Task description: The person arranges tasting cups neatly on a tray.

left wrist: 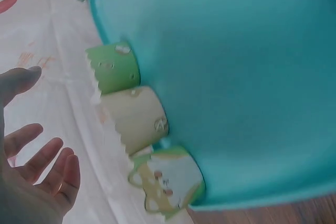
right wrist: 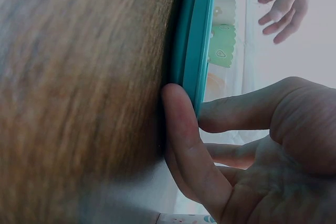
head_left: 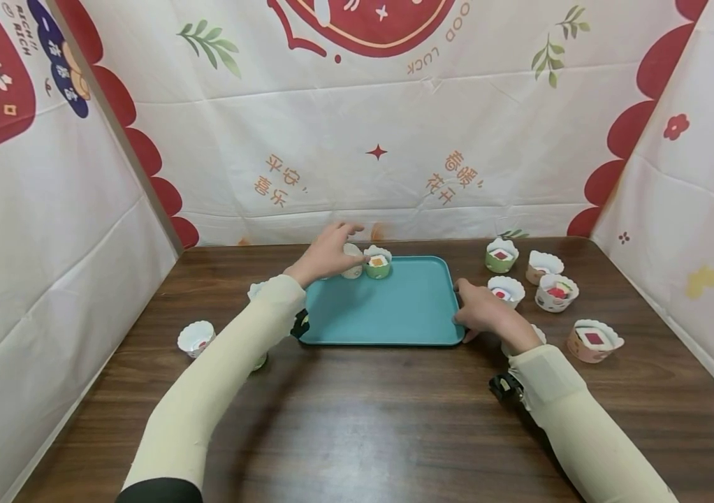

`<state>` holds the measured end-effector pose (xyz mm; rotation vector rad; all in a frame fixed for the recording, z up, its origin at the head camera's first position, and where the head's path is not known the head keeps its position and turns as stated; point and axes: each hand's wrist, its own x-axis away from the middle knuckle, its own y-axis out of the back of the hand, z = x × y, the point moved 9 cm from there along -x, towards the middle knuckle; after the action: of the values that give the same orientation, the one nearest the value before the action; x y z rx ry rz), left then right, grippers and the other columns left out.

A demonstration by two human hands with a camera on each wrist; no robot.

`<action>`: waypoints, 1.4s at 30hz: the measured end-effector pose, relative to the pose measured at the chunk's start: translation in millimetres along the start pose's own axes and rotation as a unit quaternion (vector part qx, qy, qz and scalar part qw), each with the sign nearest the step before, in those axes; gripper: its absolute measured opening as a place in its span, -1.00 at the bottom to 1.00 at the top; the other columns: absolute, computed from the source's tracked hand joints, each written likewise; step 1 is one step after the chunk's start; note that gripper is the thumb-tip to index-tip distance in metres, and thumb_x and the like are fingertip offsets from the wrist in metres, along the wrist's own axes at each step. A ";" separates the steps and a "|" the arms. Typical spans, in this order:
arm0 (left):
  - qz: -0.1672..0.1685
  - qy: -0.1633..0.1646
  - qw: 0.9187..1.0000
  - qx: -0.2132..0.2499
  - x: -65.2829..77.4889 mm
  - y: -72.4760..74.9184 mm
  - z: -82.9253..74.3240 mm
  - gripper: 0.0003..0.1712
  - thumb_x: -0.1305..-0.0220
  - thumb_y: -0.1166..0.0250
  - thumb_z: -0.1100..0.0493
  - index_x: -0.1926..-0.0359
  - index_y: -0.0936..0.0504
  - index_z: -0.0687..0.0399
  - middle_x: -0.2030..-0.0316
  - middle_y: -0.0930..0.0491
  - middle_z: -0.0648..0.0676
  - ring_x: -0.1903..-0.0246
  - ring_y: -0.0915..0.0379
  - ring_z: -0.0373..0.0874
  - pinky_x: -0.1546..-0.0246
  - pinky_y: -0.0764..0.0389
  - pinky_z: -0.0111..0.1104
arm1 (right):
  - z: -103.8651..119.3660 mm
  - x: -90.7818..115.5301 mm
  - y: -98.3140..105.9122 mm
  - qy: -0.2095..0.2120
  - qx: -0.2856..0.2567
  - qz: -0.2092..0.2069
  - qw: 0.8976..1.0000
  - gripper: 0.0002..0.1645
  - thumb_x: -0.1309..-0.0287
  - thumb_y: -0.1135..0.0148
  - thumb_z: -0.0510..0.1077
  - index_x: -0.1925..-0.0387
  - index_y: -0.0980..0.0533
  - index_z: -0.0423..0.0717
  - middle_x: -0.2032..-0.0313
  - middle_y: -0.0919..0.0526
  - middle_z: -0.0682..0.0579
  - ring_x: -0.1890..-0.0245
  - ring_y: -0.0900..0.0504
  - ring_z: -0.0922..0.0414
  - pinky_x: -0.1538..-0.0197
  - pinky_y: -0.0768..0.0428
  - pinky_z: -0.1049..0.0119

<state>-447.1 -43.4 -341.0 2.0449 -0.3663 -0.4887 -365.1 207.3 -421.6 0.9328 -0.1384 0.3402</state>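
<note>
A teal tray [head_left: 388, 307] lies on the table. At its right edge my right hand [head_left: 487, 311] pinches the rim, the thumb on one side and fingertips on the other in the right wrist view. My left hand [head_left: 330, 253] hovers over the tray's far left part, fingers spread and holding nothing. Beside it, along the far edge, stand a green paper cup [head_left: 378, 264] with a white and orange piece in it and a cream paper cup [head_left: 353, 269]. The left wrist view also shows a dog-face cup [left wrist: 170, 182] in that row.
Several paper cups stand right of the tray, among them a pink one [head_left: 592, 341] and a green one [head_left: 501, 256]. On the left stands a white cup [head_left: 196, 339]; others are partly hidden by my left arm. Printed cloth [head_left: 344, 126] hangs behind the table.
</note>
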 end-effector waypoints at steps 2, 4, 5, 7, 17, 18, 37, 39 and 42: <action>-0.006 0.005 1.000 0.015 5.7 6.8 5.8 -0.22 -0.35 -0.38 -0.10 -0.50 -0.37 -0.01 -0.42 -0.38 0.15 -0.37 -0.36 0.09 -0.33 -0.53 0.03 | -0.7 -0.5 -0.2 -0.001 0.001 0.000 1.000 -0.20 -0.22 -0.11 -0.37 -0.44 -0.07 -0.52 -0.13 -0.42 -0.59 0.51 -0.73 0.08 0.44 -0.80 0.22; -0.011 0.009 1.000 0.021 11.6 13.6 11.0 -0.21 -0.36 -0.38 -0.11 -0.51 -0.36 0.00 -0.42 -0.38 0.17 -0.37 -0.37 0.10 -0.31 -0.55 0.04 | -1.0 -0.7 -0.7 -0.001 0.000 0.000 1.000 -0.20 -0.23 -0.11 -0.37 -0.44 -0.06 -0.51 -0.12 -0.43 -0.58 0.50 -0.73 0.07 0.44 -0.80 0.23; -0.013 0.012 1.000 0.023 14.7 17.5 13.5 -0.20 -0.36 -0.37 -0.12 -0.51 -0.35 0.00 -0.41 -0.38 0.18 -0.36 -0.37 0.11 -0.29 -0.56 0.04 | -1.2 -0.9 -1.0 -0.001 0.001 0.001 1.000 -0.20 -0.23 -0.11 -0.37 -0.44 -0.06 -0.51 -0.12 -0.43 -0.58 0.50 -0.73 0.07 0.44 -0.80 0.23; -0.020 0.017 0.999 0.024 21.2 25.4 18.4 -0.19 -0.36 -0.37 -0.12 -0.52 -0.34 0.00 -0.39 -0.40 0.18 -0.34 -0.38 0.13 -0.27 -0.55 0.06 | -1.4 -1.3 -1.5 -0.001 0.000 0.002 1.000 -0.20 -0.24 -0.11 -0.37 -0.44 -0.06 -0.51 -0.12 -0.42 -0.57 0.49 -0.73 0.07 0.44 -0.80 0.23; -0.071 0.013 0.997 0.032 64.1 62.9 36.2 -0.19 -0.34 -0.39 -0.11 -0.50 -0.35 0.02 -0.39 -0.42 0.21 -0.34 -0.40 0.19 -0.29 -0.53 0.11 | -0.7 -1.8 -1.0 0.000 -0.005 0.001 1.000 -0.19 -0.23 -0.10 -0.38 -0.45 -0.04 -0.52 -0.11 -0.42 -0.57 0.49 -0.72 0.06 0.44 -0.80 0.22; -0.076 0.014 0.996 0.034 68.6 66.1 37.9 -0.20 -0.34 -0.40 -0.10 -0.50 -0.36 0.02 -0.38 -0.43 0.21 -0.33 -0.40 0.18 -0.29 -0.53 0.10 | -0.5 -1.7 -1.1 0.001 -0.006 0.002 1.000 -0.19 -0.23 -0.09 -0.38 -0.45 -0.04 -0.52 -0.11 -0.42 -0.57 0.49 -0.72 0.06 0.44 -0.80 0.22; -0.147 0.068 0.981 0.104 130.5 90.3 84.7 -0.19 -0.29 -0.45 -0.05 -0.48 -0.39 0.02 -0.29 -0.46 0.22 -0.30 -0.40 0.13 -0.21 -0.64 0.09 | -0.2 0.9 -0.4 0.003 -0.005 0.001 1.000 -0.20 -0.23 -0.05 -0.38 -0.45 -0.04 -0.52 -0.15 -0.39 -0.58 0.46 -0.70 0.03 0.44 -0.79 0.21; -0.147 0.078 0.980 0.108 133.6 88.7 90.6 -0.17 -0.29 -0.46 -0.06 -0.49 -0.38 0.03 -0.30 -0.46 0.22 -0.31 -0.39 0.14 -0.22 -0.63 0.10 | 0.0 1.4 -1.0 0.004 -0.007 0.003 1.000 -0.20 -0.24 -0.05 -0.38 -0.46 -0.03 -0.52 -0.16 -0.38 -0.59 0.45 -0.70 0.02 0.43 -0.79 0.21; -0.145 0.087 0.979 0.112 136.3 87.6 96.7 -0.16 -0.27 -0.47 -0.05 -0.48 -0.38 0.05 -0.31 -0.45 0.24 -0.32 -0.39 0.16 -0.24 -0.62 0.12 | 0.4 1.5 -0.3 0.002 -0.005 0.004 1.000 -0.19 -0.24 -0.07 -0.38 -0.46 -0.03 -0.51 -0.17 -0.38 -0.59 0.45 -0.70 0.03 0.43 -0.80 0.22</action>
<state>-379.7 -219.5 -334.7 2.3562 -0.0168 -0.4542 -363.7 207.2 -421.2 0.9223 -0.1402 0.3490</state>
